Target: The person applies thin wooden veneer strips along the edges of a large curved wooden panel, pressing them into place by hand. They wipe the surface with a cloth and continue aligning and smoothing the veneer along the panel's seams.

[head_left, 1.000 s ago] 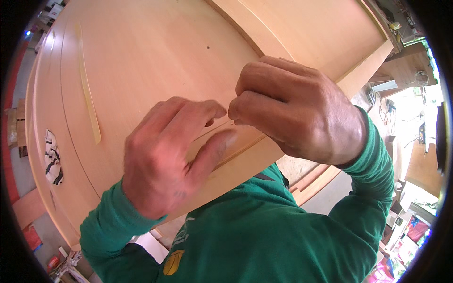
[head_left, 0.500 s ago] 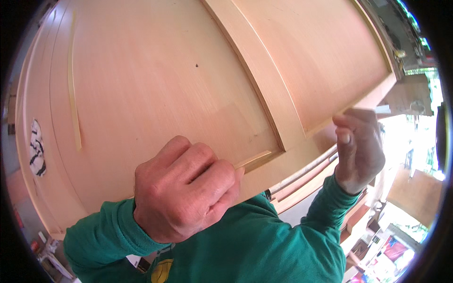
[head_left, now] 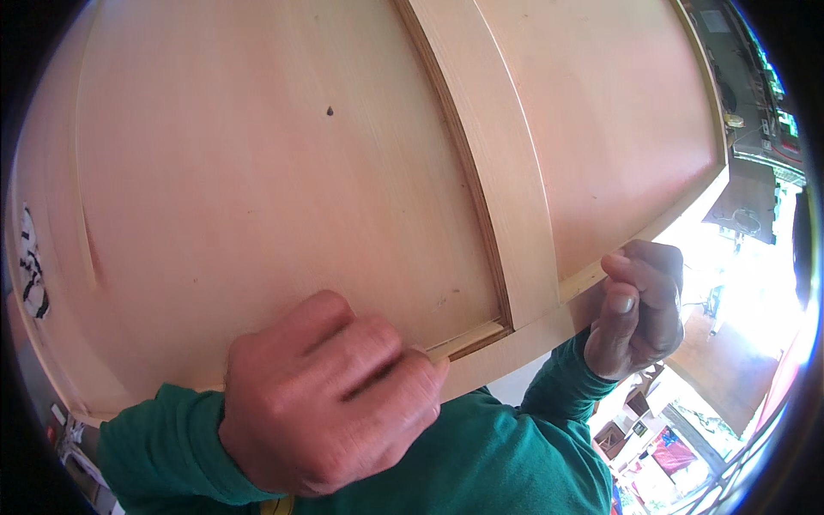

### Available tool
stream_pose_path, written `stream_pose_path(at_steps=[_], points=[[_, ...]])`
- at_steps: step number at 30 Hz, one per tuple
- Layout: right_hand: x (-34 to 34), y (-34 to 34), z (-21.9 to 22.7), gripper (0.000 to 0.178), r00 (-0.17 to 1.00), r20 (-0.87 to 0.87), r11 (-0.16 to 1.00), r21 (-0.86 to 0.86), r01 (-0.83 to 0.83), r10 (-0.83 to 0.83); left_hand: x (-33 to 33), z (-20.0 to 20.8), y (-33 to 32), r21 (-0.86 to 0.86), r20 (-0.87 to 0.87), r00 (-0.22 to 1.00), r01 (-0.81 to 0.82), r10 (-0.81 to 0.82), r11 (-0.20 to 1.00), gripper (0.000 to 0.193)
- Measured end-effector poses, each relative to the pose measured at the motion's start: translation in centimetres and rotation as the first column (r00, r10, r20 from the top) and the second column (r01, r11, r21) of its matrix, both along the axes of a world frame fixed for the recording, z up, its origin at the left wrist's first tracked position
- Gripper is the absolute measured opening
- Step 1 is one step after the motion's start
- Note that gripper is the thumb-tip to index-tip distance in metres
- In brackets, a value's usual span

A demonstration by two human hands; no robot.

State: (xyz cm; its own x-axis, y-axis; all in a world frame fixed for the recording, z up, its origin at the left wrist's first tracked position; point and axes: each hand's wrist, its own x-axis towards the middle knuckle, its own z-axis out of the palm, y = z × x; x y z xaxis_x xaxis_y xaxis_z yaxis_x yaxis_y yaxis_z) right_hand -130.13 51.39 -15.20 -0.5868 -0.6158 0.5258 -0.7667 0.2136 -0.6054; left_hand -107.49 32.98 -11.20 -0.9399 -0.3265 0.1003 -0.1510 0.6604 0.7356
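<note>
A large pale wooden panel (head_left: 283,197) with a raised frame fills most of the view. My left hand (head_left: 335,395) is curled at its near edge, fingers closed around a thin wooden strip (head_left: 470,339). The strip's free end runs along the inner edge of the recess toward the crossing rail (head_left: 493,172); its other end is hidden under my hand. My right hand (head_left: 644,309) is at the near frame edge, right of the rail, with fingers curled and thumb bent up toward them. What it holds, if anything, cannot be made out.
Another slim strip (head_left: 83,197) lies lengthwise on the panel's left side. A black-and-white patch (head_left: 33,266) is at the left rim. To the right are a brown board (head_left: 725,365) and cluttered workshop items in bright light.
My right hand has come down to the frame edge and is sharper. My left hand has shifted slightly downward, still on the strip. The panel appears larger and shifted in the view.
</note>
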Motion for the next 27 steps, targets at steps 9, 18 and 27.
stream_pose_path(at_steps=[9,18,27], points=[[0.6,-0.6,0.1,0.031,0.999,-0.008,0.999,-0.024,-0.035,0.035,-0.3,0.2,-0.7,-0.004,0.036,0.999,0.028,-0.028,1.000,0.016],[0.3,-0.4,0.4,0.018,0.942,-0.054,0.943,-0.010,-0.332,0.331,-1.0,0.5,-1.4,0.006,0.060,0.996,0.073,-0.073,0.997,0.018],[0.3,-0.4,1.1,0.015,0.919,-0.115,0.924,0.101,-0.368,0.378,-1.3,0.6,-2.2,0.087,0.060,0.988,0.135,-0.141,0.987,0.016]])
